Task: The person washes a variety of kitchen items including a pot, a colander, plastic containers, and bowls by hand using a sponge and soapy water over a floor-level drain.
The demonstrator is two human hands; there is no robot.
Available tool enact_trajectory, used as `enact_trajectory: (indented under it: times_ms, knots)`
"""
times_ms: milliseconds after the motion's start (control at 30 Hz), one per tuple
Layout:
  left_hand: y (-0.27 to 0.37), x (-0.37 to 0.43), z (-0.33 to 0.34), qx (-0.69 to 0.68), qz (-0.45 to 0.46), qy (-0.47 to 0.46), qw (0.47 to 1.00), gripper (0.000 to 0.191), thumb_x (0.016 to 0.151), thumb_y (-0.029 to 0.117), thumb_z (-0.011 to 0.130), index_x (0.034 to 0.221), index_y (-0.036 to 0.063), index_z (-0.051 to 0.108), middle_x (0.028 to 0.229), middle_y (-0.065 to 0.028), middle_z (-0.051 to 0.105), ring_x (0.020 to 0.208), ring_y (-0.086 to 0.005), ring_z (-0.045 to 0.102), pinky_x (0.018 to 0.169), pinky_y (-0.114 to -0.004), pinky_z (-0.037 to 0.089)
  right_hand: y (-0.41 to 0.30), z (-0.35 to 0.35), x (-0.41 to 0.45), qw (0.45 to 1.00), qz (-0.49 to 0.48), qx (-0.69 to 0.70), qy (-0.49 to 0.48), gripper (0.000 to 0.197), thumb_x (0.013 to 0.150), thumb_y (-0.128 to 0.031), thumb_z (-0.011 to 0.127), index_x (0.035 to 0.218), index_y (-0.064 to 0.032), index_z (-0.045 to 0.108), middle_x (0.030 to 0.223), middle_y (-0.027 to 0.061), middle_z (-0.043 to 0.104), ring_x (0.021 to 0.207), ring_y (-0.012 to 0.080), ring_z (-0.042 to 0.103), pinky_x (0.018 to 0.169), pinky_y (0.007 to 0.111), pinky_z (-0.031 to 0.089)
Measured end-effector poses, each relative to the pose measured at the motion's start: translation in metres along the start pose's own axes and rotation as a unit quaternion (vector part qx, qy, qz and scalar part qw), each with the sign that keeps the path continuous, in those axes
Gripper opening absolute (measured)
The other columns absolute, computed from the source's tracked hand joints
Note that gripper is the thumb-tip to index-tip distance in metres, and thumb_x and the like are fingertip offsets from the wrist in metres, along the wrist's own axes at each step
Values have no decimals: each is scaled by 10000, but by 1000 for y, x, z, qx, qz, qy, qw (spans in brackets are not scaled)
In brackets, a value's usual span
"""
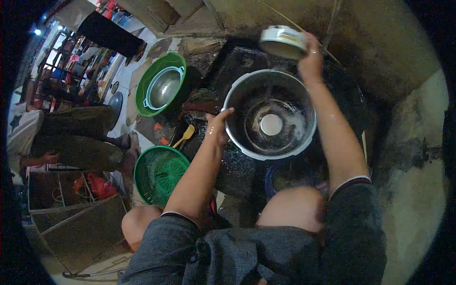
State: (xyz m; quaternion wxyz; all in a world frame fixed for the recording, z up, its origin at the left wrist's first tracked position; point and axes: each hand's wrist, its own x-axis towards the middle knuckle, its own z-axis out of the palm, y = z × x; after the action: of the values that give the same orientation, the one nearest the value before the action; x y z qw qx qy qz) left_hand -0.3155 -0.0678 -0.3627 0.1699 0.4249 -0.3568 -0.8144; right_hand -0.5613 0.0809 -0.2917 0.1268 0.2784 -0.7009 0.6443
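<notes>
A large metal pot (pixel 245 139) tilts towards me, wet inside, with foam on its inner wall and a pale round disc (pixel 271 124) at the middle of its bottom. My left hand (pixel 218 126) grips the pot's left rim, thumb lying along the edge. Above the pot's far right rim, my right hand (pixel 311 60) holds a white round tub (pixel 283 41) by its side. The tub is tilted, blurred and apart from the pot; what it contains is hidden.
Left of the pot lie a green basin (pixel 142 96) holding a pale-rimmed metal bowl (pixel 165 89), a yellow spatula (pixel 186 135) and a green plastic colander (pixel 162 174). A blue container (pixel 272 178) sits by my knee. Two people stand at left, beyond the wet dark floor. A wall (pixel 384 39) rises at right.
</notes>
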Motion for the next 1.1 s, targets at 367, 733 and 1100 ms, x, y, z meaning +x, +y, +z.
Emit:
enact_trajectory:
  times_ms: [367, 733, 1100]
  knots:
    - [-2, -41, 68, -20, 123, 105, 987, 661, 609, -67, 507, 1145, 92, 154, 971, -196, 389, 782, -330, 527, 616, -442, 506, 168, -159, -123, 806, 453, -374, -69, 388, 774, -138, 445, 1119, -36, 299, 1129, 236, 389, 877, 394, 512, 733, 441, 452]
    - [36, -26, 69, 189, 490, 87, 846, 819, 492, 19, 674, 1175, -23, 223, 1075, -153, 402, 982, -230, 412, 910, -295, 289, 58, -45, -66, 802, 414, 430, 10, 399, 791, -66, 369, 1161, 54, 281, 1058, 236, 454, 878, 337, 533, 673, 381, 515]
    - [34, 15, 89, 261, 407, 223, 847, 961, 489, 94, 703, 1204, -122, 96, 1141, -247, 357, 1052, -302, 398, 934, -327, 295, -53, 80, -40, 734, 405, 541, -60, 389, 758, -48, 411, 1130, 30, 331, 1044, 205, 463, 878, 322, 527, 622, 413, 524]
